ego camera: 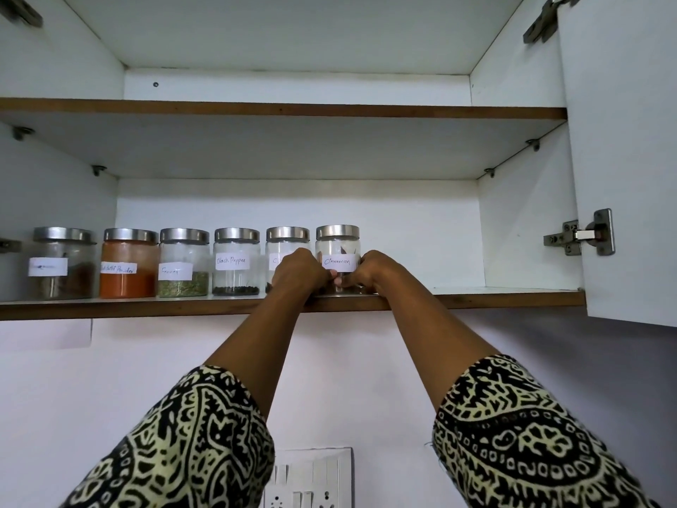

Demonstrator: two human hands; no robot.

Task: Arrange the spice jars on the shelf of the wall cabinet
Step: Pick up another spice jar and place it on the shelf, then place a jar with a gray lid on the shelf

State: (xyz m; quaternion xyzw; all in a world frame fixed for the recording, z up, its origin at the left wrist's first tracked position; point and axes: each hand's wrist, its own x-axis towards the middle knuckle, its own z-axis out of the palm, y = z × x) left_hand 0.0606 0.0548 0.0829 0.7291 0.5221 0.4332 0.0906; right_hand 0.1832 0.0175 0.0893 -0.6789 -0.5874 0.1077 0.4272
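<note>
Both hands on the cinnamon jar (337, 260): our left hand (298, 271) wraps its left side, right hand (370, 271) the right side, fingers curled around the lower half of the glass, so it's clamped between the two. Jar stands upright at the front edge of the lower shelf (494, 298), steel lid on, white label reading "Cinnamon" showing between our hands. It's the rightmost of six jars in one row. Just beside it on the left is a jar (287, 243) whose label our left hand mostly covers, only a "C" readable. Next leftward: black pepper jar (236, 262) with a thin layer of dark peppercorns, fennel jar (184, 264) with green seed at the bottom, chilli powder jar (128, 265) nearly full of orange-red powder, then a jar (64, 264) of brown contents, label too blurred to read. Shelf to the right of the cinnamon jar is bare. Upper shelf (403, 112) shows nothing on it. Cabinet door (630, 159) open on the right, hinge (582, 234) visible. Patterned black-and-cream sleeves (513, 434) at frame bottom, switch plate (311, 478) on the wall below.
</note>
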